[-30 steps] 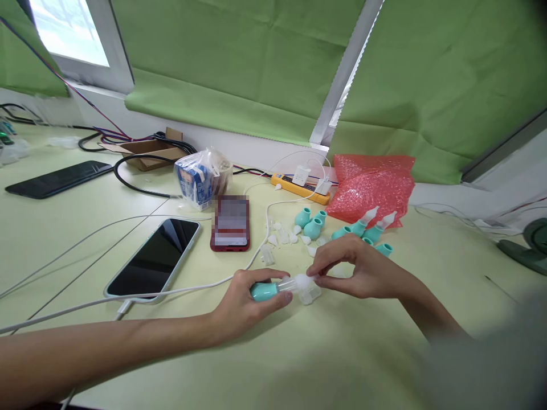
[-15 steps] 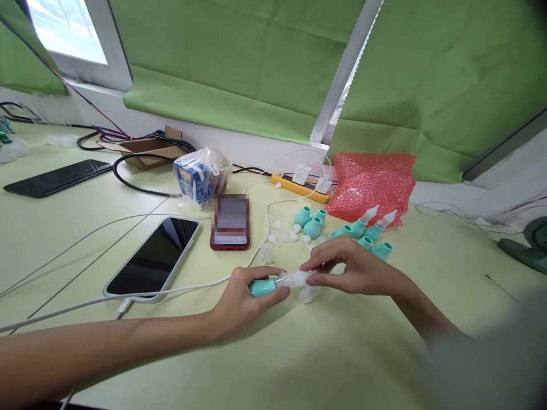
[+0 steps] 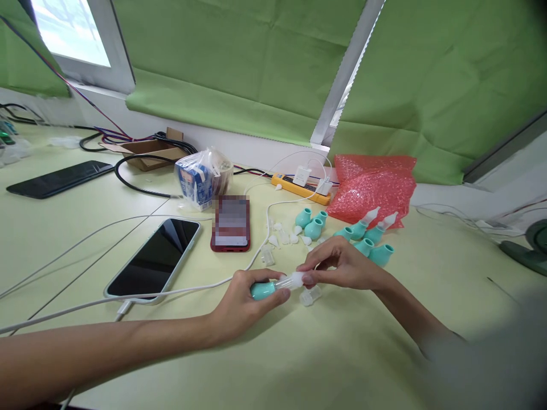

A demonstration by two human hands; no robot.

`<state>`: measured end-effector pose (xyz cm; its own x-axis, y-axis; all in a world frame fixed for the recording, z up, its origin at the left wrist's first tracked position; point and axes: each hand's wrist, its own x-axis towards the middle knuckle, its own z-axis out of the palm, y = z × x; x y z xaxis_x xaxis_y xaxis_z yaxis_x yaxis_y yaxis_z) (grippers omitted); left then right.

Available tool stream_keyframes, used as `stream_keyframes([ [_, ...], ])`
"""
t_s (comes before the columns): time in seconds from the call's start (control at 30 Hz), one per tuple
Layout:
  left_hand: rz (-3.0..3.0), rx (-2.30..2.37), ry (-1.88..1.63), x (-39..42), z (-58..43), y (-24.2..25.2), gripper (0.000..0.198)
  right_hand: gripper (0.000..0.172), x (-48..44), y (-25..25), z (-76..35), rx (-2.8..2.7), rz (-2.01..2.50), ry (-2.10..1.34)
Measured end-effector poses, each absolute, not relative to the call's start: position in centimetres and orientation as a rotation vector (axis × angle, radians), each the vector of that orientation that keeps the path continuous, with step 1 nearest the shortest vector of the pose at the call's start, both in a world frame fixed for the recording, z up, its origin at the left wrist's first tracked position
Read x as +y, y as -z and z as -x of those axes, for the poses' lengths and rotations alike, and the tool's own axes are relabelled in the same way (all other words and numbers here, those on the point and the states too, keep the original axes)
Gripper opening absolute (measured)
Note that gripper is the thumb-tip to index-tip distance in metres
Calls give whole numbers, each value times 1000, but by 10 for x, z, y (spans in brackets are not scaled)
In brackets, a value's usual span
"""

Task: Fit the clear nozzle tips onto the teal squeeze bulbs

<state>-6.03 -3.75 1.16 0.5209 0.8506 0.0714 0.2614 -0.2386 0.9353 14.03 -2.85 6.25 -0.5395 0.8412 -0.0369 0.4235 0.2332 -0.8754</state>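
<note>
In the middle we have a teal bulb (image 3: pixel 262 291) with a clear tube (image 3: pixel 284 283) fitted at its mouth and a white tip (image 3: pixel 298 279) at the tube's far end, the whole piece lying sideways between our two hands over the pale table (image 3: pixel 256 370). Our left hand (image 3: pixel 247 299) is closed round the bulb, thumb and forefinger reaching along either side of the tube; our right hand (image 3: pixel 342 266) pinches the white tip between thumb and fingers. Just below that tip, a clear plastic piece (image 3: pixel 310 295) rests on the table. Beyond our hands we see another clear part (image 3: pixel 268 256), scattered small white tips (image 3: pixel 273 241) and a cluster of three teal bulbs (image 3: pixel 314 229); to the right stand more, two of them bearing frosted nozzles (image 3: pixel 388 220). A red bubble-wrap bag (image 3: pixel 374 185) lies behind these, beside a yellow power strip (image 3: pixel 282 184). Left of the small parts we have a red-cased phone (image 3: pixel 231 248), then a pale-cased phone (image 3: pixel 156 256) crossed by a white cable (image 3: pixel 192 288). Farther back sit a clear bag (image 3: pixel 205 176) holding a blue carton, and a cardboard box (image 3: pixel 149 162) with black cables about it.
</note>
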Motion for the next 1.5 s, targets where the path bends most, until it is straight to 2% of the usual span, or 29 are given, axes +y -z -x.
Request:
stream_keyframes([
  [0.33,-1724,856,-763,-38,62,-11,30,18,-32,-62,-137,-2025,1042,-1221],
  [0.67,-1665,702,-739,-37,63,-11,29,14,-37,-70,-133,-2205,955,-977],
  [1.07,-1747,812,-687,-39,63,-12,32,23,-31,-58,-136,-2114,1144,-1259],
  [1.5,-1833,746,-810,-41,65,-7,27,15,-34,-52,-129,-1819,1072,-1474],
])
